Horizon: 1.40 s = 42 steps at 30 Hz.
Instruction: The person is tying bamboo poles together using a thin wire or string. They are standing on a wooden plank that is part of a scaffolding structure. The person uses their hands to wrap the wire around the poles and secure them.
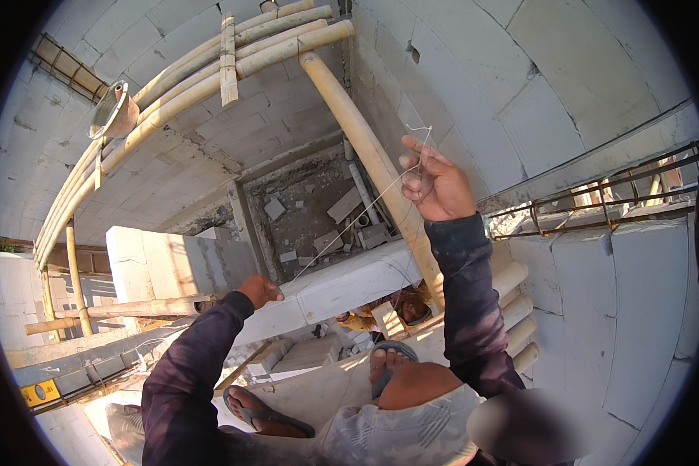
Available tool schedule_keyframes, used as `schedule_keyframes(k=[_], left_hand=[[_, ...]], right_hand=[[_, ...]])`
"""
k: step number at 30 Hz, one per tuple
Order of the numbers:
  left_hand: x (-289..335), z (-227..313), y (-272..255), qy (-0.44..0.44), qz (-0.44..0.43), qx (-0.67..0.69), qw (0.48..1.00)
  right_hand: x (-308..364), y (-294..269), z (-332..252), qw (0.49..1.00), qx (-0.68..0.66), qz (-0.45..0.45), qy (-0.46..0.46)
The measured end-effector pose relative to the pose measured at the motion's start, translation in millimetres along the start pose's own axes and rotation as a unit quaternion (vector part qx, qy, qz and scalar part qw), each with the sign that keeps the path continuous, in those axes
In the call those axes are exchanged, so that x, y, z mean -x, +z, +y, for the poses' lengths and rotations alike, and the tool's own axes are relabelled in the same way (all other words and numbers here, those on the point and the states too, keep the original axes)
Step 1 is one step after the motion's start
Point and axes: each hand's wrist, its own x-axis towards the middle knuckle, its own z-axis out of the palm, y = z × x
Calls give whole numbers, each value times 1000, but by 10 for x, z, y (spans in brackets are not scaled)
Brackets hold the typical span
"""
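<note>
A thin white string runs taut and slanting between my hands. My left hand is closed on its lower end, above the top of a pale block wall. Higher up and to the right, my right hand has its fingers curled, with the string looped about them. A loose, kinked end of the string sticks up past those fingertips. Beside the right hand a thick bamboo pole slants down toward my feet.
Bamboo poles form scaffolding at upper left, bearing a round bowl-like container. Far below lies a rubble-strewn floor. Rebar lines the right wall. A person is below, near my sandalled foot. A yellow object sits lower left.
</note>
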Motion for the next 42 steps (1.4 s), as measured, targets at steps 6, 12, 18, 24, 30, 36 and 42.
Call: schedule_keyframes(k=[6, 12, 18, 24, 30, 36, 42], left_hand=[[10, 893, -198, 57, -69, 15, 996], [154, 2213, -594, 264, 215, -135, 931], [292, 3184, -322, 249, -98, 318, 909], [365, 3214, 43, 339, -43, 254, 905], [277, 3186, 551, 299, -168, 315, 885], [129, 3205, 822, 178, -258, 393, 864], [-45, 3060, 611, 232, -82, 374, 894]], right_hand=[[103, -134, -218, 990, -116, 1, -82], [249, 73, -305, 985, -101, -22, -138], [386, 367, 62, 967, -118, 59, -217], [1565, -383, 358, 982, -59, 109, -142], [2309, -605, 703, 976, 100, 168, -91], [2253, -546, 668, 927, 356, 53, -104], [2939, -795, 818, 961, 58, 232, -136]])
